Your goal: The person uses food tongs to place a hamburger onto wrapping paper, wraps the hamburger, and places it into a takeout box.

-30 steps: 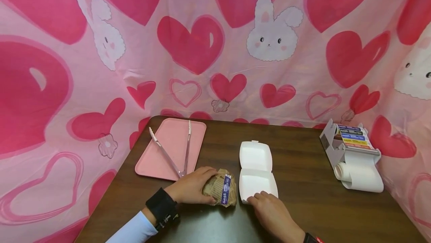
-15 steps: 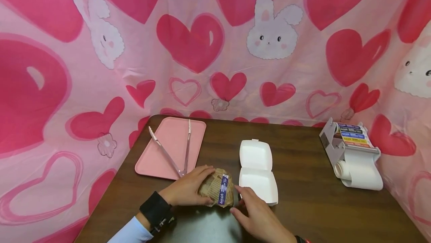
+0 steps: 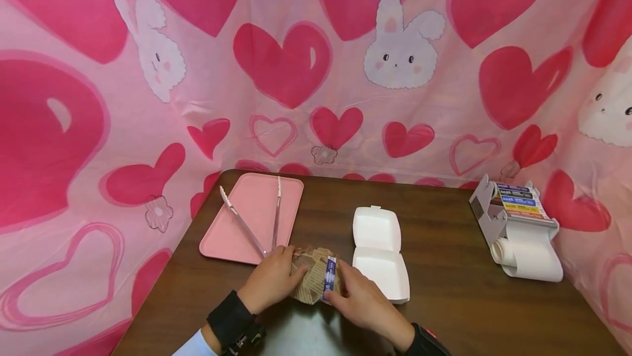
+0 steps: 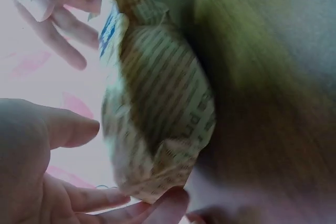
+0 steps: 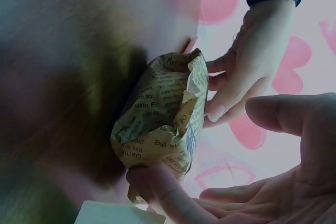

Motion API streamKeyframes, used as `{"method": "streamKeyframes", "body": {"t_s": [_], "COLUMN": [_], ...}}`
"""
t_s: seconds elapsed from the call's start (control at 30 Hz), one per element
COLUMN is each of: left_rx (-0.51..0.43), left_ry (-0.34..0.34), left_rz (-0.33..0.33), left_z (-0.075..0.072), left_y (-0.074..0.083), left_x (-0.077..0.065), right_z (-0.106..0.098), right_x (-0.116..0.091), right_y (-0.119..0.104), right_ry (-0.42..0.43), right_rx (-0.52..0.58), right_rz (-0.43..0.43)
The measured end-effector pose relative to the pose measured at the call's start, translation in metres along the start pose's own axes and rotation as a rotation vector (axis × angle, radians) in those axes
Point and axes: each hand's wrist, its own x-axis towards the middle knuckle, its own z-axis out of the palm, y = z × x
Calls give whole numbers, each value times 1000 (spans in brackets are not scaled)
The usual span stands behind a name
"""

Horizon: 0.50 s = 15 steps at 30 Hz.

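A rounded bundle [image 3: 311,279] in brown newsprint-patterned paper, with a blue label strip [image 3: 329,276] across its right part, lies between both hands at the front of the table. My left hand [image 3: 269,283] holds its left side, fingertips at the far edge and thumb over the top. On the opposite side my right hand [image 3: 365,298] grips it, the thumb at the label's lower end. In the left wrist view, folded paper ends show on the bundle [image 4: 163,93]. Just right of it stands an open white clamshell box [image 3: 377,230], both halves bare inside.
A pink tray [image 3: 252,197] sits at the back left, with spread metal tongs [image 3: 242,224] lying over it. At the far right is a label dispenser [image 3: 515,202] with a loose white paper strip [image 3: 533,254]. A heart-patterned cloth [image 3: 281,65] hangs round the dark wooden table.
My right hand has left the clamshell's front edge and moved left onto the bundle. My left thumb has shifted from the bundle's near edge up over its top.
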Motion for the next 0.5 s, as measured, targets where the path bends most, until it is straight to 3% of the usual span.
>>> {"method": "streamKeyframes", "body": {"t_s": [0.27, 0.5], "left_rx": [-85, -186], "left_ry": [-56, -65], "left_rz": [-32, -28], "left_z": [4, -3], "left_y": [0, -2], "left_x": [-1, 3], "right_z": [3, 0], "right_x": [10, 12], "right_y": [-1, -3], "right_ry": [-58, -67], "right_rx": [10, 16], "right_rz": [63, 40]}}
